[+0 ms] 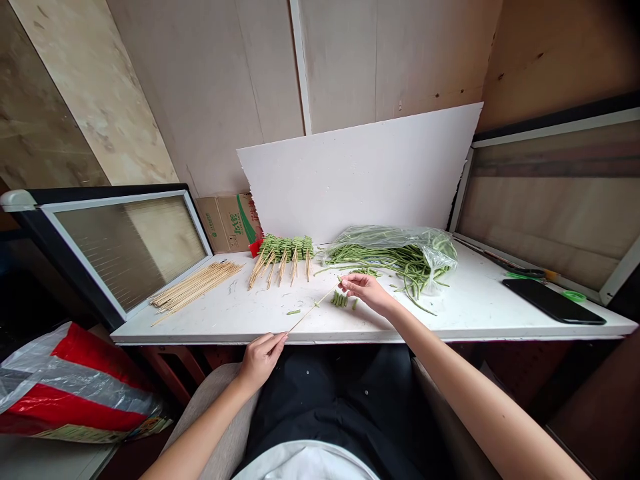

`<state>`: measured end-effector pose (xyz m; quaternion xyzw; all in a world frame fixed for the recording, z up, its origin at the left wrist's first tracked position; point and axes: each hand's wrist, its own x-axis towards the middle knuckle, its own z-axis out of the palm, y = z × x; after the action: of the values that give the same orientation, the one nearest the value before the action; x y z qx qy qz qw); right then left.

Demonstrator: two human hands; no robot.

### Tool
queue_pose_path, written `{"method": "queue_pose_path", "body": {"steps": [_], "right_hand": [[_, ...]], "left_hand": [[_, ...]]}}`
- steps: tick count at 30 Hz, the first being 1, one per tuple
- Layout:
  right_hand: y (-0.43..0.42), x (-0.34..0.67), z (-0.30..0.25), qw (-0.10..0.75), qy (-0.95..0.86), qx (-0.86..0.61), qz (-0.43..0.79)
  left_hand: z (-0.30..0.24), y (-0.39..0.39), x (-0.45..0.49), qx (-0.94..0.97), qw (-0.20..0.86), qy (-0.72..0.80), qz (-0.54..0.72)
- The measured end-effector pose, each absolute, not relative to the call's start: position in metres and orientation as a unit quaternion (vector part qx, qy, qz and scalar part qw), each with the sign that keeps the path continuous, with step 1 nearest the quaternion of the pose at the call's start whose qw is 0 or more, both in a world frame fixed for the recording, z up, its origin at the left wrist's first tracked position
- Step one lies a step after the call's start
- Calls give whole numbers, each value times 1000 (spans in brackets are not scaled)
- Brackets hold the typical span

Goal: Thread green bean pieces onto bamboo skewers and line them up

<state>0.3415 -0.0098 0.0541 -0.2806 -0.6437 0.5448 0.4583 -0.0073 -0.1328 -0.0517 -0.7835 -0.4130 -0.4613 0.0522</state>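
My left hand [261,358] is closed on the near end of a thin bamboo skewer [313,307] at the table's front edge. The skewer slants up and right to my right hand [364,289], whose fingers pinch a short green bean piece at the skewer's tip. A small heap of cut bean pieces [341,300] lies just under that hand. Behind it, a clear plastic bag of long green beans [400,257] lies open on the white table [475,307].
Finished bean skewers [285,252] lie in a row at the back, bare skewers [195,285] in a pile at left. A black phone [553,301] and green caps sit at right. A cardboard box [229,222], white board and glass-lidded freezers surround the table. A red-and-white bag [70,387] lies lower left.
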Motion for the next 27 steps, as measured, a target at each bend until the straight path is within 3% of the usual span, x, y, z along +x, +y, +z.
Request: {"method": "queue_pose_path", "body": {"steps": [27], "right_hand": [[-2,341,43,485,-596,-246,591]], "left_hand": [[-46,-134,-5,-786,74,-399,-466]]}}
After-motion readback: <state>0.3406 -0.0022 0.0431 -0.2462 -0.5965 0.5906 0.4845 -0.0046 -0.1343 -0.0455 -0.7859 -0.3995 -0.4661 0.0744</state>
